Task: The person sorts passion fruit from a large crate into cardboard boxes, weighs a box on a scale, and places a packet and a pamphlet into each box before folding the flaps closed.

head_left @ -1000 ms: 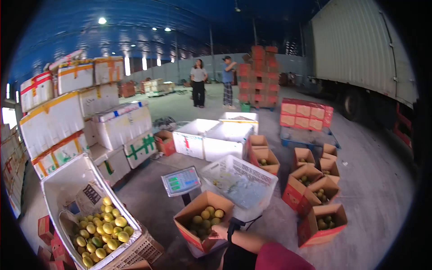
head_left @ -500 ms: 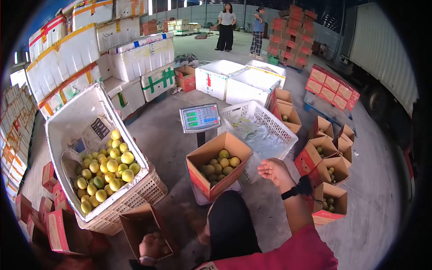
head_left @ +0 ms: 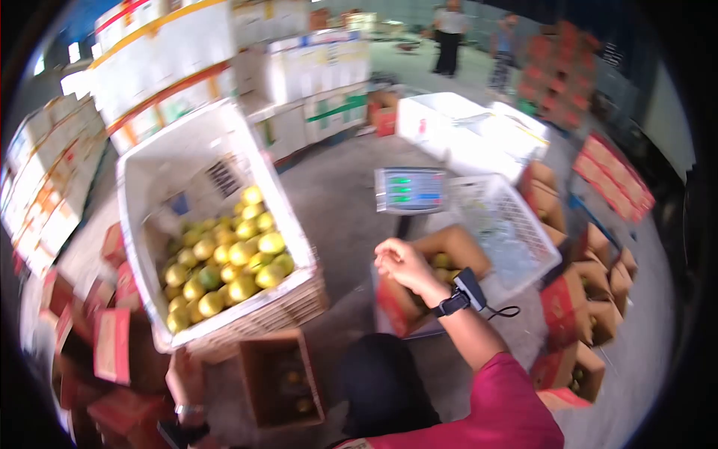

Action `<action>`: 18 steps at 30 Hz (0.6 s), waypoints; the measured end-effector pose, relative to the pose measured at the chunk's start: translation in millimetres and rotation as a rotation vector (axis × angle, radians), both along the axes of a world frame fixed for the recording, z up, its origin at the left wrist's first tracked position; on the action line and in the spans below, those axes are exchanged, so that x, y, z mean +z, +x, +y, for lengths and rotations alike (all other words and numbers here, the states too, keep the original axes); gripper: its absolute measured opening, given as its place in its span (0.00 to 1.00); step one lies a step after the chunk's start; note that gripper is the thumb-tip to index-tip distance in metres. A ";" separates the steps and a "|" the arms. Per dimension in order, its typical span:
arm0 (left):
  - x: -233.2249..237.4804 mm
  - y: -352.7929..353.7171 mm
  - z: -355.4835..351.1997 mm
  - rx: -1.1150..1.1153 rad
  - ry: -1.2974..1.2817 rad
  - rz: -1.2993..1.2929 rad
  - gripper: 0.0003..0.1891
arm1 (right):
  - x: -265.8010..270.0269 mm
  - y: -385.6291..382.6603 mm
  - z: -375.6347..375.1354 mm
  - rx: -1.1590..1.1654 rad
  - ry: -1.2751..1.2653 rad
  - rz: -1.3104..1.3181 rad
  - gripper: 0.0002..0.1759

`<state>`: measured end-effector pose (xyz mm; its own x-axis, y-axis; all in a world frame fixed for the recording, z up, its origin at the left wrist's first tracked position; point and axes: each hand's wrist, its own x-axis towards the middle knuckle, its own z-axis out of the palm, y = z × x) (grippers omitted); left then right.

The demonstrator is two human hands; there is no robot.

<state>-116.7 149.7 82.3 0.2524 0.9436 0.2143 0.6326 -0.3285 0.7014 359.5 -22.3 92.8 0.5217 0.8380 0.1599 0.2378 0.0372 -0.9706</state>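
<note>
My right hand (head_left: 404, 263) is over the near left side of a cardboard box (head_left: 400, 307) on the scale, fingers loosely bent and nothing visible in them. Round yellow-green fruit (head_left: 443, 262) shows inside that box, partly hidden by my hand and wrist. My left hand (head_left: 185, 376), smeared by motion, is by the front edge of the white foam box (head_left: 288, 217); its fingers cannot be made out. Many yellow-green fruits (head_left: 239, 254) lie in the foam box. Right of my left hand, an open cardboard box (head_left: 254, 382) holds a few fruits at its bottom.
A scale display (head_left: 410, 190) stands behind the weighed box, beside a white plastic crate (head_left: 535, 239) with clear plastic inside. Open cardboard boxes (head_left: 572, 299) line the right; red boxes (head_left: 112, 344) crowd the left. Foam boxes (head_left: 318, 67) are stacked behind. Two people (head_left: 449, 37) stand far off.
My view has turned left. My left hand has left the small cardboard box and moved left to the foam box's front edge. My right hand has moved left over the box on the scale.
</note>
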 end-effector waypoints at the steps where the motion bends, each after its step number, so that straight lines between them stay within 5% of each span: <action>1: 3.7 6.7 1.0 0.012 -0.021 -0.058 0.17 | 1.3 -9.3 30.8 0.026 -0.062 -0.261 0.11; 2: 2.1 13.8 6.5 -0.002 0.049 -0.093 0.18 | -6.1 -25.7 62.2 0.086 -0.049 -0.248 0.11; 4: -4.9 24.3 22.8 -0.056 0.298 0.172 0.25 | -17.6 -59.8 124.8 0.207 0.168 -0.585 0.29; 8: -17.9 54.6 34.9 -0.095 0.158 0.193 0.33 | -30.2 -128.6 208.8 0.343 -0.229 -0.873 0.39; 13: -35.6 71.7 56.5 -0.121 0.181 0.258 0.40 | -53.1 -178.6 251.1 -0.043 -0.615 -1.111 0.40; 16: -45.8 84.4 77.7 -0.155 0.238 0.325 0.42 | -43.0 -172.7 246.9 0.031 -0.542 -1.010 0.27; 18: -34.4 110.8 72.0 -0.039 0.050 0.368 0.44 | -25.3 -164.6 229.6 0.145 -0.408 -0.941 0.15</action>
